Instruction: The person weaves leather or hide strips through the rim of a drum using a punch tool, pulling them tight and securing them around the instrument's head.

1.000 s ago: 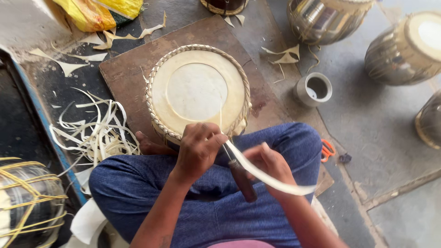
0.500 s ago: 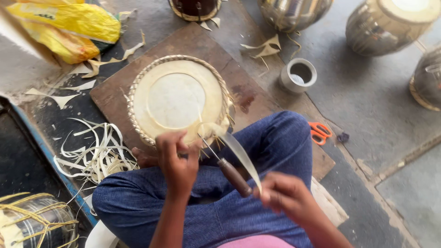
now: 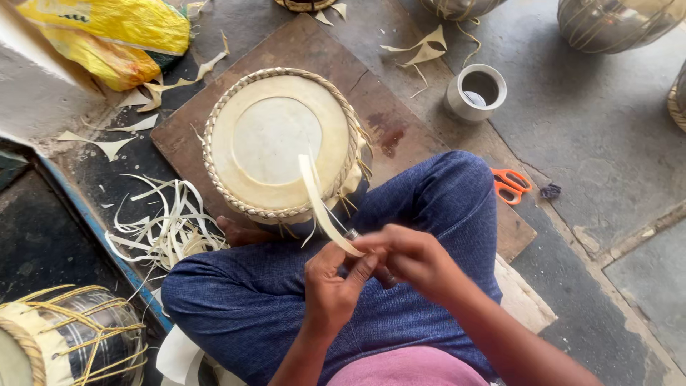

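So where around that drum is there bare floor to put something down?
Bare patches: the grey floor between the small metal cup and the orange scissors, and the wooden board's far corner above the drum. Crowded: the drum's left side, heaped with pale strips, and the lap, where both hands work a strip.

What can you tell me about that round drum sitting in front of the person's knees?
The drum stands upright on a brown wooden board, its round head facing up. The head looks like pale cream hide, with a lighter inner circle inside a wider tan ring. A braided, straw-coloured band runs around the rim, with loose strap ends hanging at the right side. Its body is mostly hidden below. The person's blue-trousered legs close around its near side, and a pale strip held in the hands crosses over its near edge.
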